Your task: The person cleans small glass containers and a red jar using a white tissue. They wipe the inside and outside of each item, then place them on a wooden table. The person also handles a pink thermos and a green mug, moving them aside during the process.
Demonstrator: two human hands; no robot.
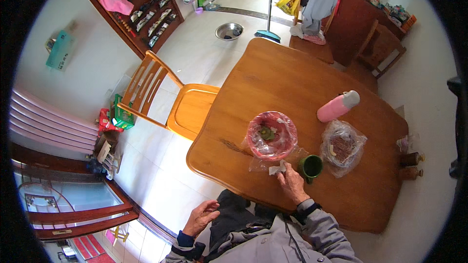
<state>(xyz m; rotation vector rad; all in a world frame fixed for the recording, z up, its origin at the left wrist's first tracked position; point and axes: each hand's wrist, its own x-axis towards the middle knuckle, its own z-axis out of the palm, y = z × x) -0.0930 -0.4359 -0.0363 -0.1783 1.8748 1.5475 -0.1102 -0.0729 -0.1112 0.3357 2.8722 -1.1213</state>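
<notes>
My right hand [292, 183] holds a crumpled white tissue [276, 168] just over the front part of the wooden table [281, 69]. Beside it on the right stands a dark green mug [307, 176]. Directly beyond the tissue is a red basin [253, 129] lined with a clear plastic bag, with green scraps and a bit of white inside. Farther right, a clear plastic bag [360, 142] surrounds a bowl of brownish food, with a pale piece on top. Off the table's front edge, beside my lap, my left hand [201, 218] holds nothing, its fingers loosely bent and apart.
A pink bottle [334, 109] with a pale cap stands toward the table's right side. Left of the table is a wooden chair [193, 107]. On the floor beyond lie a metal basin [219, 33] and a broom [268, 34]. Two brown bottles [409, 173] sit near the right wall.
</notes>
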